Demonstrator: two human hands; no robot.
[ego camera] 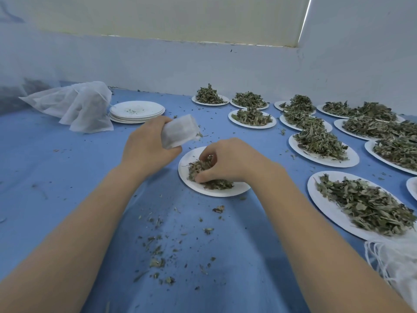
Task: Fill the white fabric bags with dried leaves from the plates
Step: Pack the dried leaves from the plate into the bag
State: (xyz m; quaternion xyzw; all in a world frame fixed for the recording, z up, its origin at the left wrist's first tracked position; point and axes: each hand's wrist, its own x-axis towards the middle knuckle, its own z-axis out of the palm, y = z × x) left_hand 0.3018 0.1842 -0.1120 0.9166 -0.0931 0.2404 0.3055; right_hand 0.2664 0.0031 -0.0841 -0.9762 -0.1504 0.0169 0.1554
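Observation:
My left hand [146,146] grips a small white fabric bag [180,131], held just above the blue table with its mouth turned right toward a white plate [234,191]. On that plate lies a small heap of dried leaves [209,182]. My right hand [230,161] is curled over the heap, its fingers pinching a clump of leaves. Several more plates piled with dried leaves [320,141] stand to the right and at the back.
A stack of empty white plates [137,110] sits at the back left beside a big white fabric sack [76,105]. More white bags with strings [397,256] lie at the right edge. Leaf crumbs [158,249] are scattered on the blue cloth. A white wall borders the table.

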